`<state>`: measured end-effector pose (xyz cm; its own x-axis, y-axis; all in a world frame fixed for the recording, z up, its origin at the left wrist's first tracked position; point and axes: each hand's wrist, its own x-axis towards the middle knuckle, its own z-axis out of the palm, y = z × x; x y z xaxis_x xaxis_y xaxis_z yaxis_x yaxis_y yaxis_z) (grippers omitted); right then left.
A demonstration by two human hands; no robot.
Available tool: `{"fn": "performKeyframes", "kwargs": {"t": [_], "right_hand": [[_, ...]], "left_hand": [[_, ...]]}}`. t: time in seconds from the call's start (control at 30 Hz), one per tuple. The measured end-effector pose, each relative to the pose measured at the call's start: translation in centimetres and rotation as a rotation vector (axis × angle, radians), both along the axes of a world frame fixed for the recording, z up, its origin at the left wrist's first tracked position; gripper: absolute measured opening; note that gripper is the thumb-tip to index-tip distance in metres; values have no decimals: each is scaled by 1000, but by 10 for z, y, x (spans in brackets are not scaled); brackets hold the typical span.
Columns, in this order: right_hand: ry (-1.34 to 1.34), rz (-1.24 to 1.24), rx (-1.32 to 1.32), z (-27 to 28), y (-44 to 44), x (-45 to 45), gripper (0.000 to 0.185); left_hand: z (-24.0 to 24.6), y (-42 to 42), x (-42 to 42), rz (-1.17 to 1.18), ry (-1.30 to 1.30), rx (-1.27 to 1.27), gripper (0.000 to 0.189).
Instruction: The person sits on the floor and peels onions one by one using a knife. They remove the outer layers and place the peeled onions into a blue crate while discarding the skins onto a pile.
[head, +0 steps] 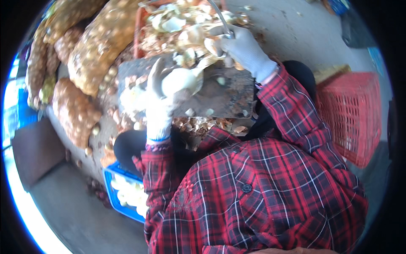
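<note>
My left hand [161, 95], in a pale work glove, grips a peeled white onion [180, 81] over a dark, worn board [222, 95]. Loose skin still hangs from the onion's right side. My right hand [242, 47], in a grey-white knit glove, is closed around a curved metal tool [221, 17] whose kind I cannot tell, with onion skin against the fingers. Small onion scraps lie on the board. Beyond it, a red plastic crate [138, 35] holds a heap of onion skins [174, 28].
Mesh sacks of onions [101, 44] lie at the upper left, with loose onions beside them. A blue crate [109, 190] of peeled onions stands by my left leg. A red slatted crate [352, 111] is at the right. Skins litter the floor below the board.
</note>
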<state>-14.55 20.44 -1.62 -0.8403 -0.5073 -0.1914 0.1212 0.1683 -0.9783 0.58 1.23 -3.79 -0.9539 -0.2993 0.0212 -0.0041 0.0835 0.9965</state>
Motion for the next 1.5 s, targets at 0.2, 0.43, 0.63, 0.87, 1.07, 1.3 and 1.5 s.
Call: {"fn": "performKeyframes", "kwargs": {"t": [0.2,0.43,0.63,0.87,1.07,1.3,1.5], "right_hand": [[-140,21,-8,-14,0,2,29],[-106,75,56,-3,-17,18,28],[-111,58,137,-8,-25,20,29],[244,177,422,-64,-24,22,29],[370,220,586,-72,-17,46,28],[510,200,603,-52,-23,59,26],[591,208,645,-58,-19,55,25]], "left_hand": [[32,-28,23,289,91,-293,85],[79,-77,183,826,34,-173,70],[59,-142,370,1192,-737,-934,65],[39,-116,311,1134,-721,-779,60],[-24,-132,245,856,-674,-689,52],[-105,-167,199,365,-911,-500,59],[-164,-170,160,335,-771,-805,48]]}}
